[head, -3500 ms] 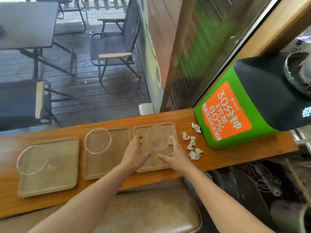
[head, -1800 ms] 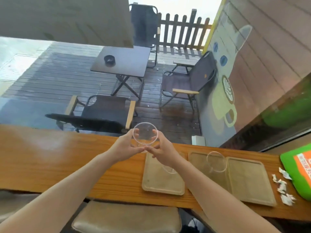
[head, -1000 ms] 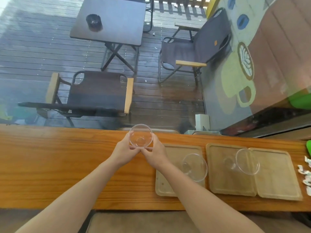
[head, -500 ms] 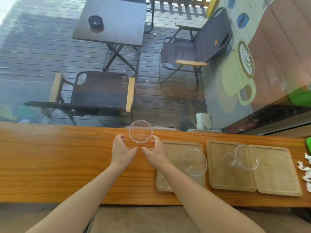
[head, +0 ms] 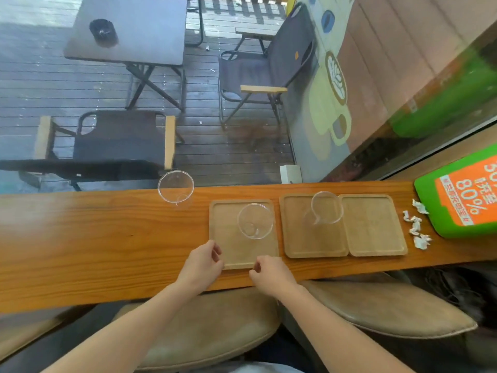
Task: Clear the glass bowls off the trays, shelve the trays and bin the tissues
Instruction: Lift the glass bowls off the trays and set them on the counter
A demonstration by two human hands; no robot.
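Three wooden trays lie side by side on the wooden counter (head: 80,243): the left tray (head: 228,254), the middle tray (head: 295,238), the right tray (head: 376,227). One glass bowl (head: 176,188) stands on the bare counter by the window. A second glass bowl (head: 255,221) sits on the left tray, and a third (head: 326,208) rests on the middle tray's right side. Crumpled tissues (head: 416,227) lie right of the trays. My left hand (head: 201,261) and my right hand (head: 270,271) hover at the left tray's near edge, fingers loosely curled, holding nothing.
A green box with an orange label (head: 462,195) stands at the counter's right end, beside the tissues. Two padded stools (head: 215,332) sit under the counter's near edge. A window runs along the far edge, with outdoor chairs and a table beyond.
My hands set the bowl down on the counter by the window, let go of it, and drew back to the near edge of the left tray.
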